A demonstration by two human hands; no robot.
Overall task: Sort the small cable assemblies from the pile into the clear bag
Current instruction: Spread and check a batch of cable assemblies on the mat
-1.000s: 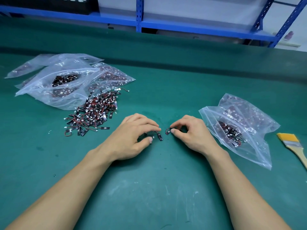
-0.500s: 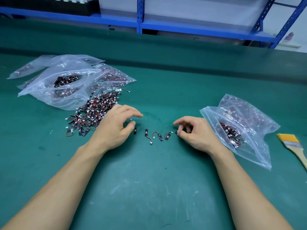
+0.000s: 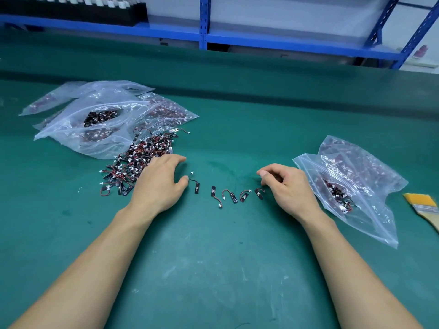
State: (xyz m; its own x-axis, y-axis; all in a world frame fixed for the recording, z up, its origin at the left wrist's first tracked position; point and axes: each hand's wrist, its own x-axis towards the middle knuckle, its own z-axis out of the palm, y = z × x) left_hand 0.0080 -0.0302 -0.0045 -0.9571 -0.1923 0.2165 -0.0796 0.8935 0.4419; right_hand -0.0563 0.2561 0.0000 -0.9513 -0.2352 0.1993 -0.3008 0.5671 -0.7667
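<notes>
Your left hand (image 3: 159, 184) lies flat on the green mat (image 3: 213, 269), fingers spread and relaxed over the near-right edge of the pile of cable assemblies (image 3: 140, 160). The thumb tip is just beside the wire of the leftmost loose assembly (image 3: 196, 185). Your right hand (image 3: 288, 186) is loosely curled with the index finger out. Can't tell if it pinches anything; its thumb is just beside the rightmost loose assembly (image 3: 259, 194).

Five loose assemblies sit in a row between your hands, the middle three (image 3: 231, 197) apart from both. The clear bag (image 3: 370, 210) lies right of the right hand, a few assemblies inside. More clear bags (image 3: 71, 129) lie far left, touching the pile. A yellow-bristle brush (image 3: 425, 205) is at the right edge, and blue shelving (image 3: 261, 42) is at the far side.
</notes>
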